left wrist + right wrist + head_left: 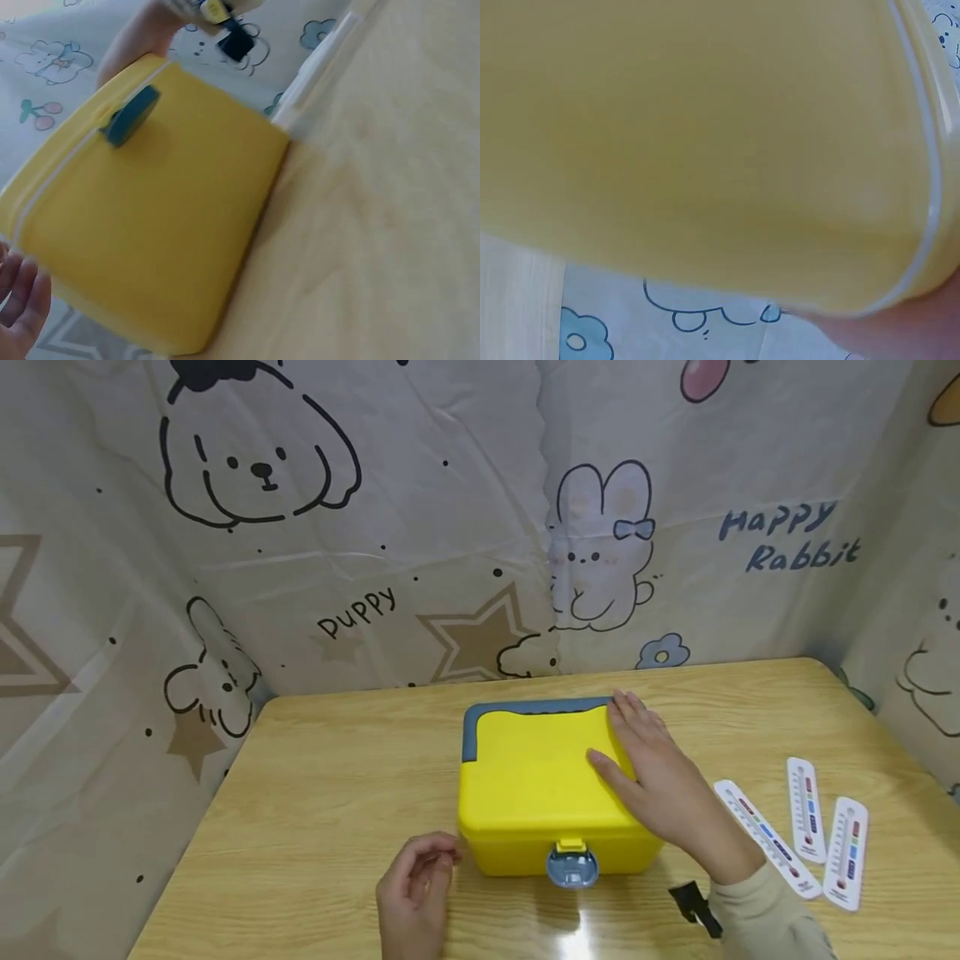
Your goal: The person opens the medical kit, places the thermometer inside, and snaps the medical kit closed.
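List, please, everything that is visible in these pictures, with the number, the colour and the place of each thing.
Box: 1, yellow, on the table
Handle: 1, blue-grey, at the box's far top edge
Latch: 1, blue-grey, on the box's front
Thermometers: 3, white with coloured marks, on the table, right of the box
Table: 1, light wood, under the box
Cloth: count unclear, pale with printed animals and words, behind and beside the table
Sleeve: 1, beige, on the right arm
Device: 1, black, beside the sleeve
Left hand: 1, bare, near the box's front left corner
Right hand: 1, bare, resting on the box's right side
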`<state>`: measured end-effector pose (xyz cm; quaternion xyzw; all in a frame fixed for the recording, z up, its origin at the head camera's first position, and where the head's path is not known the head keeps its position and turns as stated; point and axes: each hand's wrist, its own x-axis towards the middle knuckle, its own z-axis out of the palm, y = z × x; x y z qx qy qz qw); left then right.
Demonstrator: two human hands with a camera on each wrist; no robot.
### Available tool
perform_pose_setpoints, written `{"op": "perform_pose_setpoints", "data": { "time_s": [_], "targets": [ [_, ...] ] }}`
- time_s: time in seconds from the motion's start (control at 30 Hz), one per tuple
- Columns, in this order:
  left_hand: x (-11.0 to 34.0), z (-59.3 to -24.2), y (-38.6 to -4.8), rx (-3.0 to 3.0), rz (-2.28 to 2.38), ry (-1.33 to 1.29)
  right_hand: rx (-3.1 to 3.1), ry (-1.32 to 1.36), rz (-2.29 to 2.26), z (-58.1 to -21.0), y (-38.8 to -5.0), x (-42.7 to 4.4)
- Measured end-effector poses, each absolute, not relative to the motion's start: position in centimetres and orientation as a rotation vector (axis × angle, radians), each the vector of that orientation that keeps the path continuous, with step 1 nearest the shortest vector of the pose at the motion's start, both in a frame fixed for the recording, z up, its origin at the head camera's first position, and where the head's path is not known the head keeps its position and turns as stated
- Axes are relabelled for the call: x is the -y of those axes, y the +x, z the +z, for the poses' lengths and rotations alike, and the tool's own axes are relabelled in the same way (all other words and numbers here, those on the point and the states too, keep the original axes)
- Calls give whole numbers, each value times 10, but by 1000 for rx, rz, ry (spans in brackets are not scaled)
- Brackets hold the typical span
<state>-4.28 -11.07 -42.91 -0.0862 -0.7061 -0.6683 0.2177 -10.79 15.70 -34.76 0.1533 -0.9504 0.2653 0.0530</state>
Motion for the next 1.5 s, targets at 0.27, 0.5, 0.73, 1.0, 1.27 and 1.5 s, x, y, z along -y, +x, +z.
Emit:
{"op": "perform_pose_setpoints", "data": {
  "time_s": [0.27,0.5,0.73,1.0,1.27,1.5],
  "targets": [
    [113,-421,-50,1972,-1714,-304,2724,465,993,-359,-94,-172],
    [106,-419,-44,2070,-1798,-262,2456,383,1135,-383,-74,-182],
    [99,-420,-39,2252,-1859,-216,2300,234,1535,-406,-45,-177],
    [94,-427,-37,2200,-1813,-361,2266,154,1703,-422,-28,-175],
    [88,-425,-28,2340,-1728,-232,2049,305,1860,-425,-22,-174],
    [87,-423,-23,2361,-1674,-209,2160,137,1752,-422,-14,-171]
  ]
}}
